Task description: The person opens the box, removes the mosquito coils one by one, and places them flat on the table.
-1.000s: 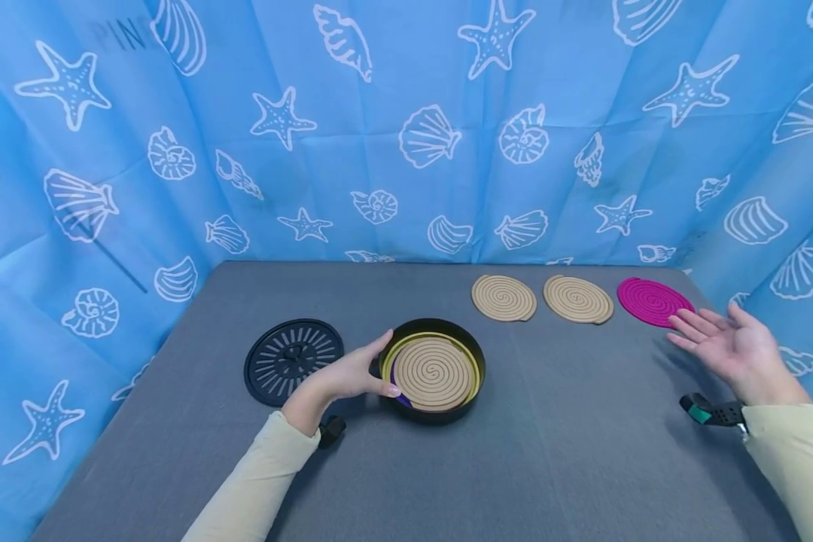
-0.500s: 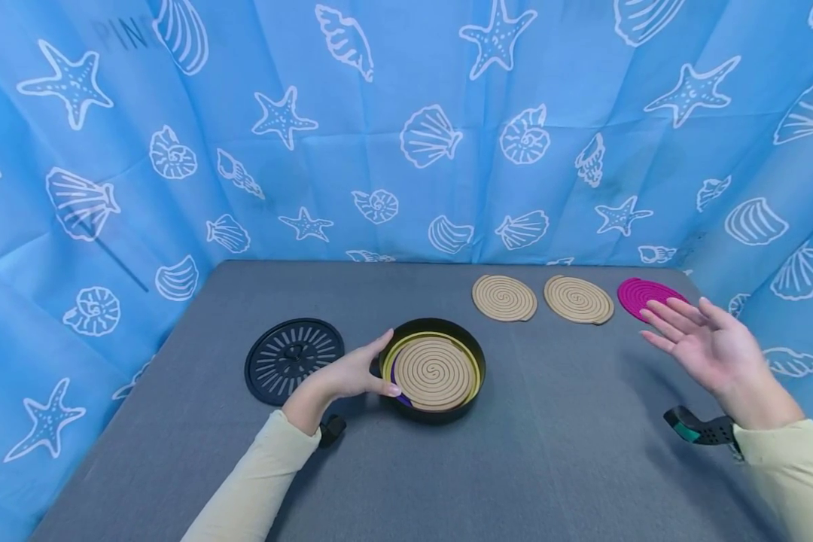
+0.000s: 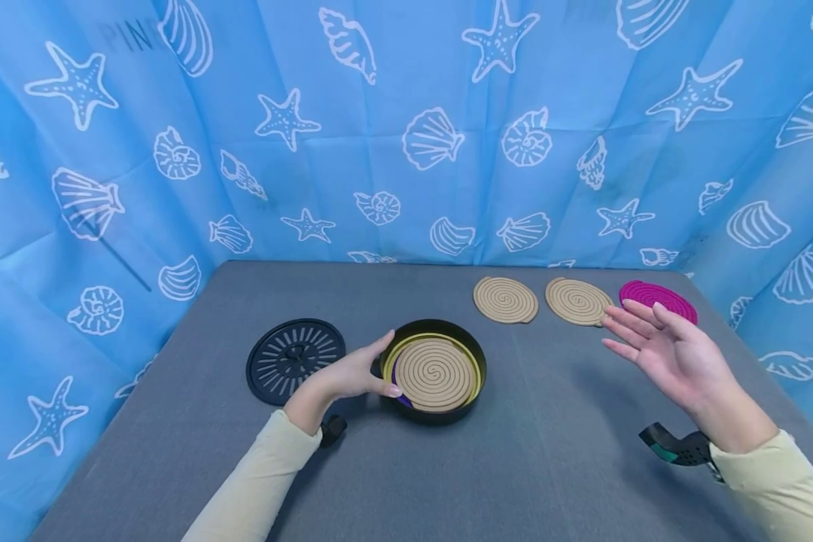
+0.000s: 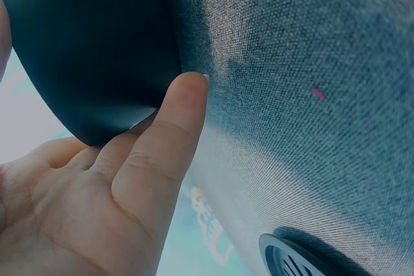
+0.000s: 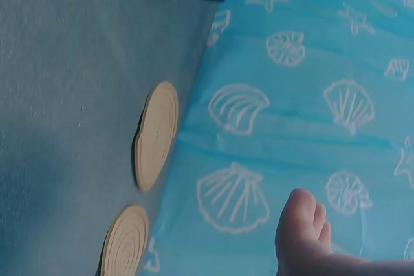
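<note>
My left hand (image 3: 348, 374) holds the left side of a round black bowl (image 3: 440, 418), its thumb over the rim and its fingers along the outer wall. In the left wrist view, fingertips lie against the dark wall (image 4: 90, 43). Inside the bowl, a beige spiral coaster (image 3: 435, 374) lies on top, with yellow and purple edges showing beneath it. My right hand (image 3: 680, 361) hovers palm up over the table with fingers extended, holding nothing. Nearest to it are a magenta spiral coaster (image 3: 677, 304) and a beige spiral coaster (image 3: 578, 302).
Another beige spiral coaster (image 3: 505, 300) lies along the back of the grey table (image 3: 515, 482). To the left of the bowl lies a black slotted round disc (image 3: 271, 369). A blue curtain (image 3: 352, 173) with white shell prints hangs behind the table.
My right hand has moved left and toward me, from beside the magenta coaster, still with extended fingers. My left hand and the bowl stay in place.
</note>
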`<state>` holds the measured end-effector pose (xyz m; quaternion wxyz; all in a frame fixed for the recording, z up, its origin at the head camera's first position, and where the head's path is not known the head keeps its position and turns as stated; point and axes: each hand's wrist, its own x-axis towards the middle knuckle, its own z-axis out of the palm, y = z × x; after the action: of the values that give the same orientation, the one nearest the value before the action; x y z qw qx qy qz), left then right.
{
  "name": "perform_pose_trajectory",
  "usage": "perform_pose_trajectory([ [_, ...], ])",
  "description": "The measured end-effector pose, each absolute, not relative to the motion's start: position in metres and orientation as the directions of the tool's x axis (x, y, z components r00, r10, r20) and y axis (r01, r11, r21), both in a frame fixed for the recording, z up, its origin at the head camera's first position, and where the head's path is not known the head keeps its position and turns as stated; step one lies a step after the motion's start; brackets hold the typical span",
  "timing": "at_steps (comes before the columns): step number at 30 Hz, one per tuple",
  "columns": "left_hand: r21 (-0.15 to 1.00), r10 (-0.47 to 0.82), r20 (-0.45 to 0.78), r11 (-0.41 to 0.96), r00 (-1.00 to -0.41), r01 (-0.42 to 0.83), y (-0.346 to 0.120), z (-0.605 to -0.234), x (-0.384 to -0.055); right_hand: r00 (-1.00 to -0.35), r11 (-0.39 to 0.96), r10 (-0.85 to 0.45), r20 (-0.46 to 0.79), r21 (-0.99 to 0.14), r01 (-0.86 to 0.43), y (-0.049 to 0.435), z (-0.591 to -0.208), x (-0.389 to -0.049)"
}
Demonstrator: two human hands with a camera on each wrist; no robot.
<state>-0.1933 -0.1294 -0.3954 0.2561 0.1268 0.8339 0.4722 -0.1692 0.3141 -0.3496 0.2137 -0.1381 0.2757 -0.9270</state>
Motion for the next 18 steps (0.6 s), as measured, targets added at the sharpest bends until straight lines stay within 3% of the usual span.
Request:
perform_pose_trajectory([
  [18,0.841,0.447,-0.316,0.539,-0.837,-0.030,-0.129,-0.396,-0.194,-0.877,-0.476,-0.463,0.131,-0.871,0.122,0.256,-0.347,-0.158],
])
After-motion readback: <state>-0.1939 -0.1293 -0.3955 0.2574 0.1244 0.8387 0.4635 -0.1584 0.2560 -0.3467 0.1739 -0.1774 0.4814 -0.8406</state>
